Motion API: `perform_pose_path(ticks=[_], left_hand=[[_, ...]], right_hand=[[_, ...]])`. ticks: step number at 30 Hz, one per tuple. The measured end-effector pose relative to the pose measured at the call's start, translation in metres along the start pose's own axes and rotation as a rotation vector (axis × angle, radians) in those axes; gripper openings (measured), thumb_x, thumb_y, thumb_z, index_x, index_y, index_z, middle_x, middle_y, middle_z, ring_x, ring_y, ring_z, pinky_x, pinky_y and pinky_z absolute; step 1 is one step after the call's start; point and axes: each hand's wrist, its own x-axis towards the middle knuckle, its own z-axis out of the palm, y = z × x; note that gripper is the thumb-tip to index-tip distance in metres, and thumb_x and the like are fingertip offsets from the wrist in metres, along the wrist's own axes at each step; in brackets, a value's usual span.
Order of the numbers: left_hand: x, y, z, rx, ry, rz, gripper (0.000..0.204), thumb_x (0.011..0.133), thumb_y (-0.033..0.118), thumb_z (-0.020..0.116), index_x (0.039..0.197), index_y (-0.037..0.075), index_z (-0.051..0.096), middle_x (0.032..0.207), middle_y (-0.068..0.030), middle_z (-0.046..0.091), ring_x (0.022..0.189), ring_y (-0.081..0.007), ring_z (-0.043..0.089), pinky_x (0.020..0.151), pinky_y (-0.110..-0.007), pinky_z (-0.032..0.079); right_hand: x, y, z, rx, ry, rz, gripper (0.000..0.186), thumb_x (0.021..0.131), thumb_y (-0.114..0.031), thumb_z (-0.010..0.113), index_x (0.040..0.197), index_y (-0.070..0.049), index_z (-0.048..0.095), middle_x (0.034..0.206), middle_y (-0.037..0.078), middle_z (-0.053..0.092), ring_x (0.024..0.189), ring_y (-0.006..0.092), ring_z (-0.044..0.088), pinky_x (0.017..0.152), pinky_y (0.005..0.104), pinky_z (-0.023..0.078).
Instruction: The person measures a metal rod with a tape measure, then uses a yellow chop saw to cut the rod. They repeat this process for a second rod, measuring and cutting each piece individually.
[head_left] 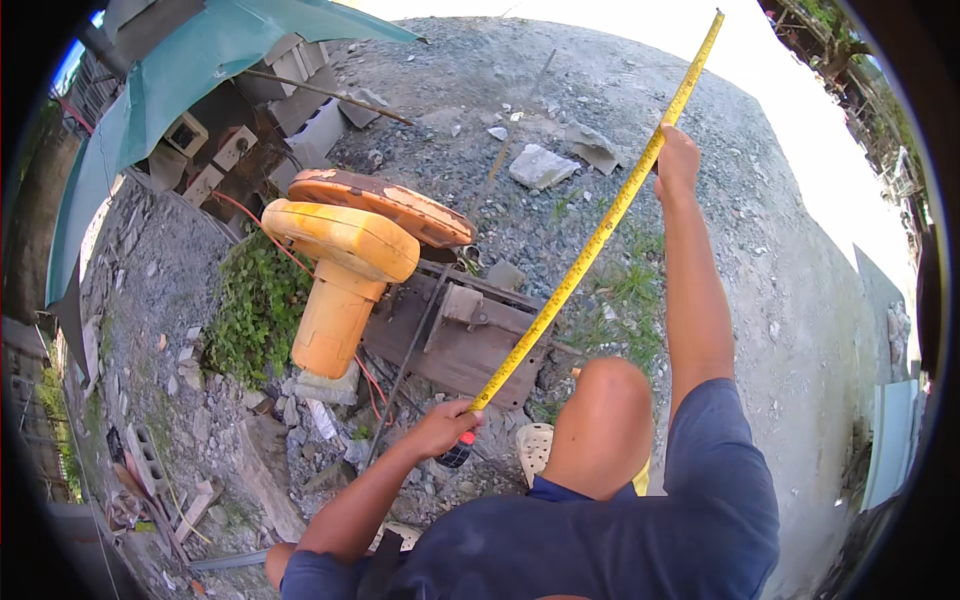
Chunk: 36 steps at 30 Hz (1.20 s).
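Observation:
A yellow tape measure blade (597, 243) runs stretched out diagonally in front of me. At its near end my left hand (440, 430) is closed around the tape measure, whose black case with a red part (457, 454) shows just under my fingers. Farther up and to the right, my right hand (678, 160) grips the blade, with the free end jutting out beyond it. Beneath and left of the blade stands an orange cut-off saw (340, 240) on a brown metal base (430, 330). A thin dark metal rod (413, 355) lies across that base.
Gravelly ground (500, 70) surrounds me, with broken concrete chunks (542, 167) ahead. Concrete blocks (315, 130) sit under a teal sheet (240, 50) at upper left. A green plant (255, 310) grows beside the saw. An orange cord (374, 385) hangs near it. Wooden planks (268, 475) lie lower left.

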Motion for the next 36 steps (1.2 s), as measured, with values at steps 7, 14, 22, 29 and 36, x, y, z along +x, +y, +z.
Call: perform_pose_path(ticks=[7,14,22,29,36], left_hand=[[0.023,0.014,0.012,-0.127,0.207,-0.156,0.034,0.1,0.031,0.051,0.086,0.003,0.065,0.082,-0.0022,0.062,0.075,-0.0109,0.054,0.072,-0.028,0.044],[0.075,0.045,-0.013,-0.457,0.204,-0.164,0.028,0.099,0.029,0.053,0.095,0.005,0.068,0.084,-0.0023,0.063,0.076,-0.0099,0.055,0.072,-0.025,0.044],[0.06,0.002,-0.021,-0.424,0.217,-0.119,0.016,0.095,0.021,0.059,0.099,0.006,0.063,0.083,0.0015,0.06,0.076,-0.007,0.058,0.069,-0.022,0.045],[0.051,-0.03,-0.012,-0.348,0.307,-0.149,0.031,0.095,0.029,0.058,0.096,0.0,0.068,0.086,-0.0035,0.068,0.084,-0.0103,0.061,0.08,-0.025,0.046],[0.041,-0.005,-0.012,-0.229,0.442,-0.233,0.036,0.097,0.029,0.056,0.092,-0.003,0.071,0.085,-0.0051,0.069,0.081,-0.0108,0.06,0.078,-0.027,0.046]], right_hand=[[-0.112,0.111,0.075,0.199,-0.343,0.544,0.023,0.1,-0.026,0.045,0.105,-0.004,0.051,0.087,0.012,0.065,0.066,0.0201,0.061,0.057,0.0387,0.054],[-0.197,0.114,0.115,0.14,-0.625,0.715,0.02,0.102,-0.024,0.045,0.099,-0.007,0.054,0.083,0.008,0.064,0.072,0.0199,0.063,0.065,0.0407,0.056],[-0.046,0.175,0.176,0.272,-0.286,0.554,0.022,0.099,-0.022,0.05,0.098,-0.001,0.057,0.074,0.012,0.061,0.061,0.0221,0.059,0.056,0.0358,0.05],[-0.003,0.233,0.201,0.267,-0.227,0.581,0.022,0.099,-0.021,0.05,0.098,0.0,0.058,0.075,0.013,0.061,0.061,0.0241,0.057,0.055,0.038,0.048],[-0.011,0.254,0.229,0.316,-0.279,0.653,0.021,0.099,-0.021,0.05,0.096,-0.001,0.057,0.075,0.013,0.06,0.06,0.0238,0.056,0.055,0.0379,0.048]])
